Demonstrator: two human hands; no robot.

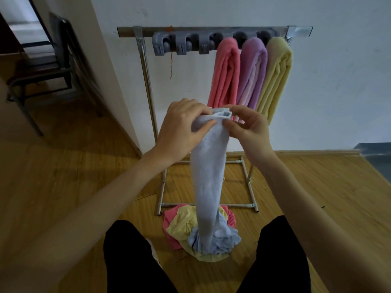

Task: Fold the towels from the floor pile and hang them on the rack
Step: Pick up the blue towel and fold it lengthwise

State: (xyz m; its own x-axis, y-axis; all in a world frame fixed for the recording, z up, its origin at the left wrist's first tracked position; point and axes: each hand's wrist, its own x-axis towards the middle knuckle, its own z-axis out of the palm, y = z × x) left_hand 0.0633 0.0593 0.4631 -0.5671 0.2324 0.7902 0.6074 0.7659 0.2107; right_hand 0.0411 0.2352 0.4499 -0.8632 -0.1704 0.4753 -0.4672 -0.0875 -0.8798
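I see the rack (146,85) at the far wall, three towels hung at its right end, clips free to the left. The blue towel (208,176) hangs lengthwise, its tail on the floor pile (182,225). My left hand (182,125) and right hand (247,127) pinch its top edge.

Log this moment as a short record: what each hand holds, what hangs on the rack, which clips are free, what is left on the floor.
left hand: grips top of blue towel
right hand: pinches the same top edge
blue towel: hangs long, lower end on floor pile
rack: pink towel, purple towel, yellow towel hung at right
free clips: three at left
floor pile: pink, yellow, blue cloth
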